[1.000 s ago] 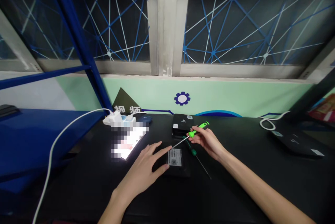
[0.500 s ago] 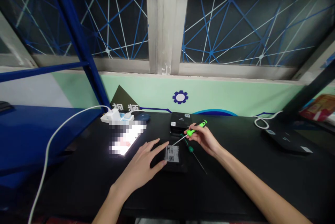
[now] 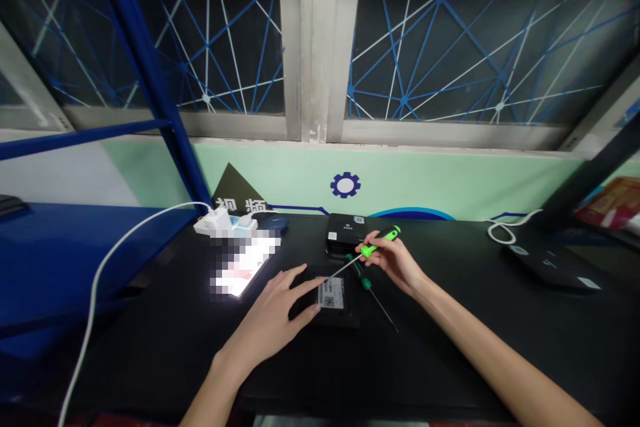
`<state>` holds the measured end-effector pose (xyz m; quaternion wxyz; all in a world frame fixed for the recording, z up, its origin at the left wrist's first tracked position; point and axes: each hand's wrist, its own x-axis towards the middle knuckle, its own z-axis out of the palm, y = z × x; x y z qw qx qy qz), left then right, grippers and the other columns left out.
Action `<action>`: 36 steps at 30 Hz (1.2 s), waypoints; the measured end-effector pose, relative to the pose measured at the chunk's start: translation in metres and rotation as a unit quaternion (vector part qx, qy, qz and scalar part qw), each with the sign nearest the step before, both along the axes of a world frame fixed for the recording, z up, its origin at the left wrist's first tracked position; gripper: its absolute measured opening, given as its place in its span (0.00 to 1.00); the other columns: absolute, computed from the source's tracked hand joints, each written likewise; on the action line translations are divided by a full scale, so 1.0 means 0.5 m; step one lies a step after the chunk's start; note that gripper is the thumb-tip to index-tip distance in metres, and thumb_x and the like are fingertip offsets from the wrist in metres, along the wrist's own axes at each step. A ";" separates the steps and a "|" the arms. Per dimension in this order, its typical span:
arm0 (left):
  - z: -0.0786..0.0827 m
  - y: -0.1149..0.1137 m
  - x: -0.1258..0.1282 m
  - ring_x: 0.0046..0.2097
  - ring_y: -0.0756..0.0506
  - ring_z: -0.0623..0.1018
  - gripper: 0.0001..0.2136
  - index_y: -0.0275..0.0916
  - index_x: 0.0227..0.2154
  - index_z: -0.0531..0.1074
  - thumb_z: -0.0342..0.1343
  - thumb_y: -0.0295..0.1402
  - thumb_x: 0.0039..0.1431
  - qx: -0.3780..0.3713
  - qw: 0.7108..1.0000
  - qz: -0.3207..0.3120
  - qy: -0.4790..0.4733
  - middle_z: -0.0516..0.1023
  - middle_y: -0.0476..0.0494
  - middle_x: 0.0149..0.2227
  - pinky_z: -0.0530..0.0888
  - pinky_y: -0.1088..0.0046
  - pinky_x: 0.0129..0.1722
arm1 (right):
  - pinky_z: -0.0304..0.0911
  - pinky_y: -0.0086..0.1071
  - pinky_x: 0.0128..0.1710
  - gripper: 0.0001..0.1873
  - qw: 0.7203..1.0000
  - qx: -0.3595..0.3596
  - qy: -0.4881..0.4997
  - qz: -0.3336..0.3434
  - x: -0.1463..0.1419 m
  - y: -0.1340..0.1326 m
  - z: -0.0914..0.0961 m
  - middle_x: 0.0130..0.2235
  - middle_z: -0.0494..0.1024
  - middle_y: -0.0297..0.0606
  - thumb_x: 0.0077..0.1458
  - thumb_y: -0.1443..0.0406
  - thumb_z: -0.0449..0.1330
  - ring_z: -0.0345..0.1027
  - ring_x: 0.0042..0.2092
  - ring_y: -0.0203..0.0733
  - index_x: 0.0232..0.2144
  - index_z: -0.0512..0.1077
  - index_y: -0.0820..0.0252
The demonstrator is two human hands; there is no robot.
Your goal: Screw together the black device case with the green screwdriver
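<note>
A flat black box [image 3: 345, 319] with a pale printed label [image 3: 331, 294] facing up lies on the black table. My left hand [image 3: 280, 304] is spread, its fingertips resting at the box's left side and the index finger reaching onto the label. My right hand [image 3: 393, 260] grips a green-and-black screwdriver [image 3: 381, 240] by its handle. The shaft slants down to the left, and its tip is at the label's upper left, beside my left index finger. A second screwdriver [image 3: 367, 284] with a dark green handle lies just right of the box.
Another black box [image 3: 347, 230] sits behind, near the wall, and one more [image 3: 550, 268] lies at the right. At the left are a lit phone [image 3: 253, 264], a dark blue mouse [image 3: 276, 222] and a white power strip [image 3: 204, 226] with a trailing white cable [image 3: 95, 280].
My right hand and the screwdriver have shifted very slightly to the right and up at the handle. My left hand stays spread at the box.
</note>
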<state>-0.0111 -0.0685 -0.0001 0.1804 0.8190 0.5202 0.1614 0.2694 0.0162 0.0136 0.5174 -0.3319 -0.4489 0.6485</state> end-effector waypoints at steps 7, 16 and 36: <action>0.004 0.000 0.001 0.68 0.33 0.57 0.22 0.62 0.63 0.60 0.45 0.52 0.69 -0.002 1.000 -0.001 0.001 0.53 0.51 0.70 0.60 0.46 0.64 | 0.72 0.28 0.30 0.09 0.999 -0.017 0.011 -0.025 0.007 0.005 0.003 0.34 0.83 0.45 0.49 0.64 0.68 0.77 0.31 0.42 0.30 0.74 0.64; 0.008 -0.004 0.003 0.67 0.34 0.60 0.19 0.58 0.60 0.66 0.48 0.49 0.68 0.024 1.000 0.000 -0.009 0.55 0.52 0.69 0.63 0.50 0.63 | 0.76 0.27 0.30 0.11 0.996 -0.059 -0.018 -0.065 -0.001 0.013 -0.003 0.33 0.84 0.50 0.53 0.62 0.69 0.80 0.30 0.43 0.31 0.76 0.67; -0.002 0.000 0.001 0.69 0.34 0.57 0.23 0.62 0.65 0.57 0.45 0.53 0.69 0.005 1.000 -0.002 0.007 0.51 0.52 0.70 0.60 0.48 0.64 | 0.78 0.26 0.30 0.14 0.994 -0.077 -0.037 -0.062 -0.022 0.006 -0.009 0.32 0.84 0.51 0.54 0.60 0.69 0.80 0.28 0.43 0.32 0.78 0.69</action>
